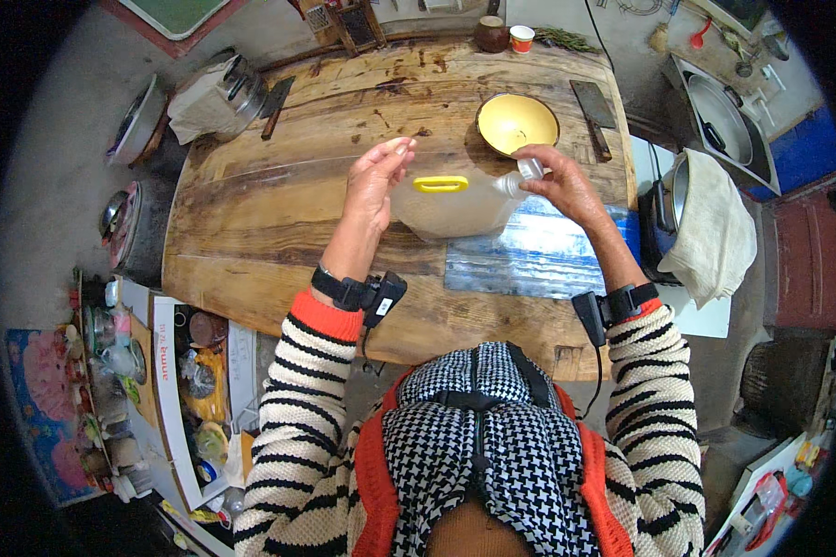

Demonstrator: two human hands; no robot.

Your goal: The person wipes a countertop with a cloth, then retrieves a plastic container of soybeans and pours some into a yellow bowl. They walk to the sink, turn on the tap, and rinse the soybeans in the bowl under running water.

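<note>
A clear plastic jug (453,212) with a yellow carry handle (440,184) lies on its side on the wooden table (285,209), its neck pointing right. At that neck, my right hand (564,182) grips a clear cap (529,168) between thumb and fingers; whether the cap touches the neck is hard to tell. My left hand (382,177) is raised at the jug's base end, thumb and fingertips together. A thin pale line runs leftward from near those fingertips, and I cannot tell whether they pinch it. Just beyond my right hand stands a yellow bowl (518,125) with a dark rim.
Cleavers lie at the right (593,104) and left (276,99) of the table. A shiny metal sheet (529,254) lies partly under the jug. A brown jar (492,35) and a paper cup (522,40) stand at the far edge. A cloth-covered pot (710,230) is at the right.
</note>
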